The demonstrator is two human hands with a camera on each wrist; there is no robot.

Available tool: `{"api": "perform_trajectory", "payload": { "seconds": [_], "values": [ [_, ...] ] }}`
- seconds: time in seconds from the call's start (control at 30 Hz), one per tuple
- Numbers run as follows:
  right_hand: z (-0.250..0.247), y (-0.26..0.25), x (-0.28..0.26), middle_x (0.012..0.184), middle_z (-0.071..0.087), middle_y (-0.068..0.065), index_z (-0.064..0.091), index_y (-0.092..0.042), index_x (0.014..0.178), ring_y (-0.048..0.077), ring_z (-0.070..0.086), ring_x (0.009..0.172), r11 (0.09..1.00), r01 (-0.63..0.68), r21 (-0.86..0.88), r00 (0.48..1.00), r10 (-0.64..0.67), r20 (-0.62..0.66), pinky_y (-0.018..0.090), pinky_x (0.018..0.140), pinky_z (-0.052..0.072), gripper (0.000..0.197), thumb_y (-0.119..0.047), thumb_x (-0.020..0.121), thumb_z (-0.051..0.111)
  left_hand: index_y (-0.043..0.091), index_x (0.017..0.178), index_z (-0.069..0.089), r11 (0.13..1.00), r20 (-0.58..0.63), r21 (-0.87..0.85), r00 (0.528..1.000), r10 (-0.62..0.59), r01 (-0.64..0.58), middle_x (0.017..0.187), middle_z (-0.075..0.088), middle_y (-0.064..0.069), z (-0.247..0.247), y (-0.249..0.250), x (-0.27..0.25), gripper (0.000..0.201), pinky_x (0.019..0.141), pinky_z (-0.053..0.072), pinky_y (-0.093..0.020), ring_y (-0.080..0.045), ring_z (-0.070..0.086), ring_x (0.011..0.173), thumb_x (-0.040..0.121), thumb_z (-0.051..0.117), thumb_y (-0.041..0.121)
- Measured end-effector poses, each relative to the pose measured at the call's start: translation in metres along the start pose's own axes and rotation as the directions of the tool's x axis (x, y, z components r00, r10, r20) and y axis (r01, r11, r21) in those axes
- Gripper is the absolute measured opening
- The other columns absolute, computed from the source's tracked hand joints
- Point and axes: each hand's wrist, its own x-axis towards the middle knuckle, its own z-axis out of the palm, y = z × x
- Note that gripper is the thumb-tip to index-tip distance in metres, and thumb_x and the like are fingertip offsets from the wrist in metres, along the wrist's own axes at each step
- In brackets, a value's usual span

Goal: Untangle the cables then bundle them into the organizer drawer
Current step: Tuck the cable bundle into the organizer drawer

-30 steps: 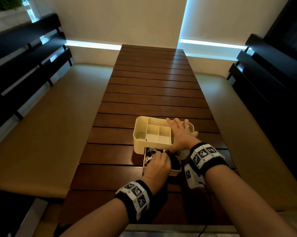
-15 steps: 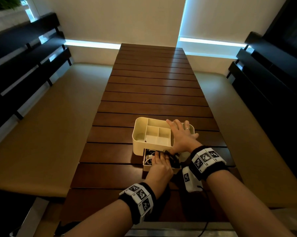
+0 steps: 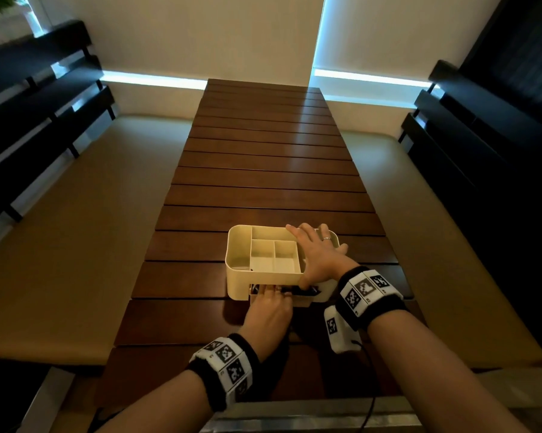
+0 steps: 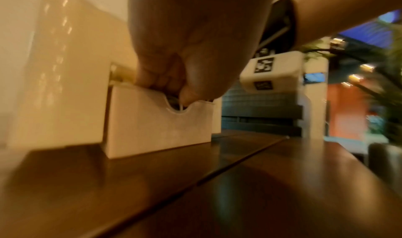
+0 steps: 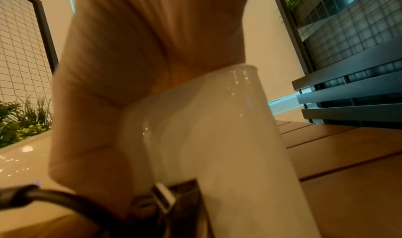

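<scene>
A cream organizer [image 3: 237, 276] stands on the slatted wooden table [image 3: 263, 170]. Its drawer [image 3: 299, 303] sticks out only slightly at the near side. My left hand [image 3: 271, 293] has its fingers curled over the top edge of the drawer front [image 4: 152, 124], with the thumb at the notch. Dark cables [image 3: 301, 290] show in the narrow gap, and a bit of cable [image 4: 175, 102] shows at the notch. The rest is hidden inside. My right hand [image 3: 319, 254] lies flat, fingers spread, on the right part of the organizer's top tray [image 5: 206, 138].
The top tray has several empty compartments [image 3: 274, 260]. Tan benches [image 3: 76, 229] with dark slatted backrests run along both sides of the table. A metal rail [image 3: 310, 414] lies along the near edge. Bare table stretches beyond the organizer.
The drawer has slid into the organizer with my left hand on its front, so the cables are now mostly covered. My right hand stays flat on top.
</scene>
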Motion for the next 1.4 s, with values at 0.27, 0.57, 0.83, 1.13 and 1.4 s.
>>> {"api": "perform_trajectory", "payload": {
  "seconds": [0.27, 0.57, 0.83, 1.13, 1.4],
  "values": [
    [0.001, 0.001, -0.002, 0.156, -0.012, -0.008, -0.009, -0.042, 0.144, 0.035, -0.017, 0.142, 1.000, -0.001, 0.029, 1.000, 0.002, -0.016, 0.069, 0.105, 0.007, 0.122, -0.029, 0.063, 0.080, 0.011, 0.085, 0.076, 0.972, -0.409, -0.210, 0.912, 0.007, -0.102, 0.082, 0.072, -0.004, -0.015, -0.012, -0.020, 0.025, 0.066, 0.057, -0.026, -0.019, 0.071, 0.076, 0.076, 0.053, 0.010],
    [0.002, -0.001, -0.002, 0.156, -0.012, -0.008, -0.009, -0.042, 0.145, 0.035, -0.019, 0.141, 1.000, -0.007, 0.023, 1.000, 0.008, -0.026, 0.069, 0.105, 0.005, 0.119, -0.026, 0.065, 0.078, 0.010, 0.109, 0.056, 0.945, -0.491, -0.116, 0.845, 0.212, -0.304, 0.103, 0.067, -0.007, -0.015, 0.008, -0.034, 0.027, 0.071, 0.053, -0.031, -0.020, 0.057, 0.087, 0.084, 0.052, 0.016],
    [0.001, -0.003, -0.003, 0.156, -0.013, -0.008, -0.010, -0.041, 0.145, 0.035, -0.020, 0.141, 1.000, -0.013, 0.003, 1.000, 0.013, -0.009, 0.069, 0.105, 0.006, 0.122, -0.028, 0.063, 0.080, 0.000, 0.132, 0.042, 0.979, -0.086, -0.146, 0.987, 0.133, -0.145, 0.129, 0.058, -0.018, 0.000, 0.010, -0.033, 0.053, 0.096, 0.048, -0.039, -0.031, 0.058, 0.117, 0.083, 0.033, 0.020],
    [0.000, -0.002, -0.007, 0.156, -0.016, -0.004, -0.016, -0.039, 0.144, 0.038, -0.022, 0.140, 0.999, 0.019, -0.047, 0.998, -0.016, 0.063, 0.071, 0.104, 0.007, 0.126, -0.032, 0.063, 0.081, 0.004, 0.114, 0.065, 0.992, 0.164, 0.071, 0.982, 0.094, -0.107, 0.098, 0.069, -0.014, 0.001, 0.017, -0.004, 0.044, 0.079, 0.057, -0.034, -0.029, 0.066, 0.088, 0.084, 0.042, 0.027],
    [0.008, -0.001, -0.010, 0.151, -0.031, -0.007, -0.027, -0.043, 0.139, 0.037, -0.024, 0.139, 0.991, -0.008, -0.135, 0.999, 0.013, 0.037, 0.069, 0.104, 0.012, 0.127, -0.025, 0.069, 0.078, 0.002, 0.146, 0.018, 0.985, 0.229, -0.171, 0.971, 0.060, -0.021, 0.146, 0.033, -0.018, -0.016, 0.009, 0.000, 0.076, 0.111, 0.031, -0.040, -0.035, 0.032, 0.134, 0.089, 0.056, 0.033]
  ]
}}
